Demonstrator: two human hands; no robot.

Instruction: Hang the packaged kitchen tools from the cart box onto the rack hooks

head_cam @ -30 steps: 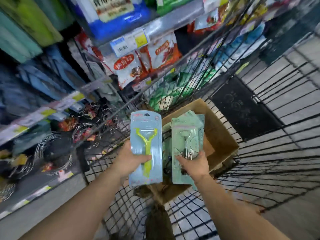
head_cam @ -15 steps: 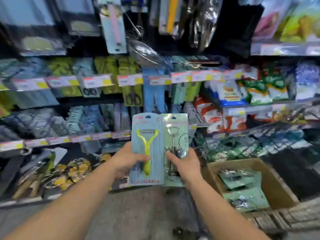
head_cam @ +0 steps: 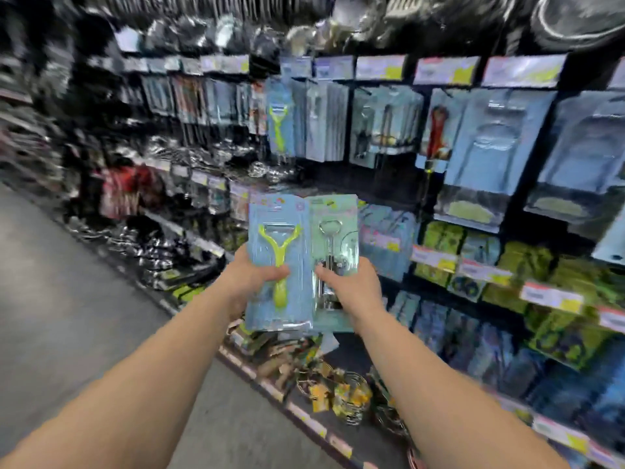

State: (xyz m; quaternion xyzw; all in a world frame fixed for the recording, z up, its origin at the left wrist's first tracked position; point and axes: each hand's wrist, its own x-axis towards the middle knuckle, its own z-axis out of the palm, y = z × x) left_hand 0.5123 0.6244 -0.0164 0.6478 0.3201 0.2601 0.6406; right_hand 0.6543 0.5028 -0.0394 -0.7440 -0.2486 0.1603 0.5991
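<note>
My left hand (head_cam: 252, 277) grips a blue card pack with a yellow-green Y-shaped peeler (head_cam: 279, 252), held upright in front of me. Beside it, touching, my right hand (head_cam: 351, 286) holds a pale green card pack with a metal corkscrew-like tool (head_cam: 333, 238). Both packs are raised at mid-height before the hanging rack (head_cam: 338, 130). A matching yellow-green peeler pack (head_cam: 279, 123) hangs on an upper hook, above and slightly left of my packs. The cart and its box are out of view.
Rows of blue carded tools (head_cam: 490, 140) hang to the right under price labels (head_cam: 446, 71). Green packs (head_cam: 527, 262) fill lower shelves. Wire items (head_cam: 341, 390) sit on the bottom shelf. Grey aisle floor (head_cam: 67, 282) lies to the left. The picture is blurred.
My view has swung up and left from the cart box to the rack. Both hands still hold their packs, now raised side by side closer to the hooks.
</note>
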